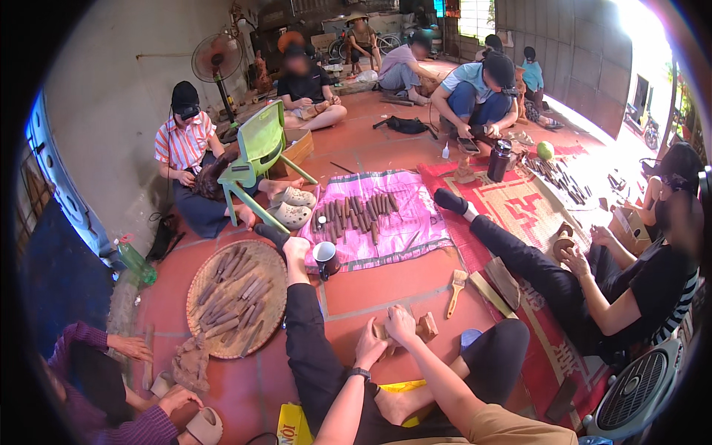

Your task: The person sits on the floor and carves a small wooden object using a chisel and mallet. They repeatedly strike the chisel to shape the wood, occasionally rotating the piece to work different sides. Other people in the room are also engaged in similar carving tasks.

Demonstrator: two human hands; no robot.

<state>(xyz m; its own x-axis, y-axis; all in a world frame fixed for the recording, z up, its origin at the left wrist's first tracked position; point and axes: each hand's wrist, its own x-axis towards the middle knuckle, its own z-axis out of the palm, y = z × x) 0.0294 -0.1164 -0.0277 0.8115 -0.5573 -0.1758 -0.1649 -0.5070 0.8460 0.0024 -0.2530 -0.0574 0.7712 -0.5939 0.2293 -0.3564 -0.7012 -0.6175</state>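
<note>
Between my bent legs, my left hand [368, 345] and my right hand [401, 325] are close together, fingers closed around a small brown carved wooden piece [427, 327]. One end of the wood sticks out to the right of my right hand; my fingers cover much of the rest. Whether a small tool is also in my right hand, I cannot tell. To the right, a flat paintbrush [456, 291] with a wooden handle lies on the tiles. Ahead and to the left stands a mug [325, 259], dark outside and white inside.
A round woven tray [271, 261] holds many wooden-handled tools; more lie on a pink sheet [426, 237]. People sit around me, one close at right, another's hands [178, 400] at lower left. A green chair [259, 148], a dark flask [499, 161] and a box fan [639, 386] stand nearby.
</note>
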